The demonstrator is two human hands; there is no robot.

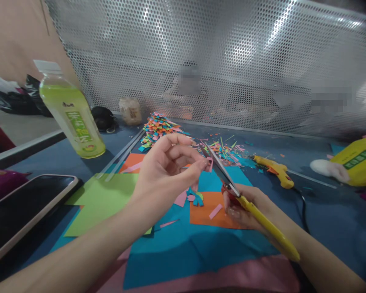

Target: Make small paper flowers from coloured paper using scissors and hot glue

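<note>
Between the thumb and fingertips of my left hand (171,162) is a small pink paper strip (210,163). My right hand (247,205) grips scissors with yellow and red handles (262,221); their blades are slightly parted beside the pink strip. Under both hands lie a blue sheet (171,260) and an orange sheet (201,211), which bears a loose pink strip (215,211). Small blue and pink cut pieces (197,198) sit at the orange sheet's left edge. Green sheets (100,203) lie under and beside my left forearm.
Behind my left hand stands a multicoloured paper cone (158,128), with paper scraps (225,149) to its right. A yellow glue gun (276,171) lies at right. A drink bottle (71,114) and a phone (27,211) are at left. A perforated metal panel (216,53) rises behind.
</note>
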